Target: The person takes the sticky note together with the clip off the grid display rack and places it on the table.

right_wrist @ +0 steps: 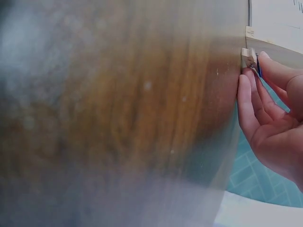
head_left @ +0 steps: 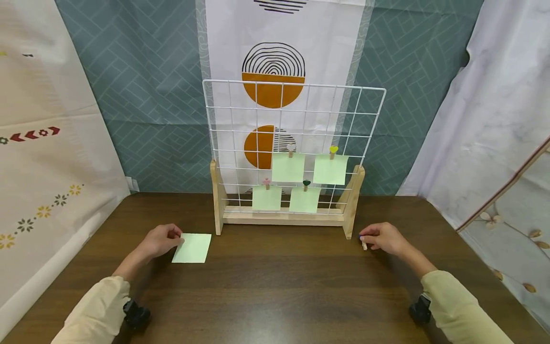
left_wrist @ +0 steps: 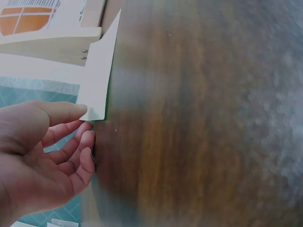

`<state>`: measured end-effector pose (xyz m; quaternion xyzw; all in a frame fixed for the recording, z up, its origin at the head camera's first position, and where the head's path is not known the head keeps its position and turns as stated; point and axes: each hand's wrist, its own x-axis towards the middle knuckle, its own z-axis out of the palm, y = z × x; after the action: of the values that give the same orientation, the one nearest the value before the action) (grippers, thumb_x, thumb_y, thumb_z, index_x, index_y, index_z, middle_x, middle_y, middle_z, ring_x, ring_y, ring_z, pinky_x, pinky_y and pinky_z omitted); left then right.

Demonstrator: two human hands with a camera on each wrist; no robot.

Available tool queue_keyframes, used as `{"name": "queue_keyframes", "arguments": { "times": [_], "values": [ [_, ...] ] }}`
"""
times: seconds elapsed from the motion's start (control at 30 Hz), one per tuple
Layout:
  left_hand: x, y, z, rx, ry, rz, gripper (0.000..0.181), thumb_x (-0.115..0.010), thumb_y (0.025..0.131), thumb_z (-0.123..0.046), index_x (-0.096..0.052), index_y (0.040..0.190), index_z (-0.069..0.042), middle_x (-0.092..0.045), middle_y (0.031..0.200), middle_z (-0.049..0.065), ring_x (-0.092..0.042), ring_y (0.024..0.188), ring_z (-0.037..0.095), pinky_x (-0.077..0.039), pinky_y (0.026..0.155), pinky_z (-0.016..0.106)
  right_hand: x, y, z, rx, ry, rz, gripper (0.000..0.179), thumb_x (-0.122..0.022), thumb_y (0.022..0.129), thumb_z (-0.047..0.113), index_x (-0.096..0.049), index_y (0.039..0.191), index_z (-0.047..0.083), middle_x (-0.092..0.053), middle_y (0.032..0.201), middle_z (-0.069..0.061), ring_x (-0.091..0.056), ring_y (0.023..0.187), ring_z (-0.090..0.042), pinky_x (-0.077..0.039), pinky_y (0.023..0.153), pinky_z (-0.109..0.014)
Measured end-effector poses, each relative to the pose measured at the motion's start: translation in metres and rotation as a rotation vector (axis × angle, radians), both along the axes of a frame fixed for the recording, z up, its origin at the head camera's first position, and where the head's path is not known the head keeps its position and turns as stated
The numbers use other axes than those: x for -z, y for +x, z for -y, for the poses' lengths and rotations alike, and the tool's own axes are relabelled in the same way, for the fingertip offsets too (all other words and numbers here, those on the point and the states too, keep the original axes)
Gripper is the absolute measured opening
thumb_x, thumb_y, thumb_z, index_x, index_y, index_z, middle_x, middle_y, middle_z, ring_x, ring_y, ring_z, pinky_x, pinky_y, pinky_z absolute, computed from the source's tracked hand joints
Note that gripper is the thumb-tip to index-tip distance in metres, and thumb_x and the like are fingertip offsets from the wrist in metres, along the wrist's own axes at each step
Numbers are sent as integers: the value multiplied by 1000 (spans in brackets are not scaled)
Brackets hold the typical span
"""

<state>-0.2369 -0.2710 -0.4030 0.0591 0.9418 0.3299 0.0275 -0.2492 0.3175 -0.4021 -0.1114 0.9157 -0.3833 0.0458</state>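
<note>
A pale green square paper lies at the left of the table. My left hand pinches its left edge between thumb and fingers, and the left wrist view shows the paper at the thumb tip. On the right, my right hand pinches a small wooden clothespin with a dark blue decoration. In the right wrist view the clothespin sticks out past the fingertips. Between the hands stands a white wire grid. Several green papers hang on it from clothespins with coloured shapes, one a yellow heart.
The grid is held by a wooden stand with two upright sides, near the back of the brown table. Patterned cloths hang behind it and at both sides.
</note>
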Motion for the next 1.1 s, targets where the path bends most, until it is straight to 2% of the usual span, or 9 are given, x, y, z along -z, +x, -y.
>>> {"name": "queue_keyframes", "arguments": {
  "times": [0.37, 0.47, 0.53, 0.67, 0.77, 0.93, 1.1],
  "values": [
    [0, 1, 0, -10, 12, 7, 21, -65, 89, -8, -61, 101, 8, -60, 88, 12, -52, 80, 26, -42, 65, 33, 2, -2, -4, -7, 38, -63, 18, -67, 89, 6, -69, 100, -9, -69, 96, -19, -64, 76, -21, -55, 61, -30],
    [-1, 2, -1, -17, 27, -3, 23, -63, 91, -9, -60, 105, 9, -62, 92, 14, -54, 83, 28, -44, 66, 33, 1, -3, -6, 16, 47, -58, 21, -66, 91, 8, -68, 102, -9, -68, 97, -19, -63, 73, -20, -55, 62, -29],
    [-3, 4, -5, -23, 39, -36, 24, -62, 92, -9, -60, 108, 9, -63, 95, 16, -56, 88, 30, -46, 68, 35, -1, -4, -7, 21, 50, -52, 23, -65, 92, 10, -67, 104, -10, -68, 97, -19, -63, 73, -19, -55, 62, -29],
    [-16, 7, -19, -25, 39, -194, 25, -60, 93, -8, -59, 110, 10, -63, 100, 21, -58, 94, 37, -48, 75, 45, -6, -4, -7, 30, 32, -49, 28, -63, 94, 13, -65, 107, -12, -68, 98, -20, -64, 78, -23, -55, 64, -31],
    [-28, 8, -32, -29, 44, -286, 24, -60, 92, -6, -59, 110, 10, -62, 103, 24, -57, 96, 39, -46, 81, 51, -11, -3, -6, 41, 15, -46, 31, -60, 96, 15, -63, 110, -12, -67, 95, -19, -63, 84, -26, -55, 64, -32],
    [-43, 12, -49, -38, 105, -336, 23, -59, 92, -4, -60, 111, 9, -61, 107, 24, -57, 99, 39, -46, 83, 52, -20, -1, -3, 73, -48, -72, 34, -58, 98, 15, -61, 114, -14, -67, 98, -23, -63, 87, -30, -54, 64, -30],
    [-52, 14, -64, -38, 163, -379, 22, -58, 94, -6, -61, 111, 7, -63, 106, 22, -58, 98, 37, -46, 84, 49, -36, 1, 6, 103, -131, -162, 32, -56, 98, 12, -60, 116, -14, -66, 104, -27, -66, 86, -22, -54, 65, -28]
  ]
}}
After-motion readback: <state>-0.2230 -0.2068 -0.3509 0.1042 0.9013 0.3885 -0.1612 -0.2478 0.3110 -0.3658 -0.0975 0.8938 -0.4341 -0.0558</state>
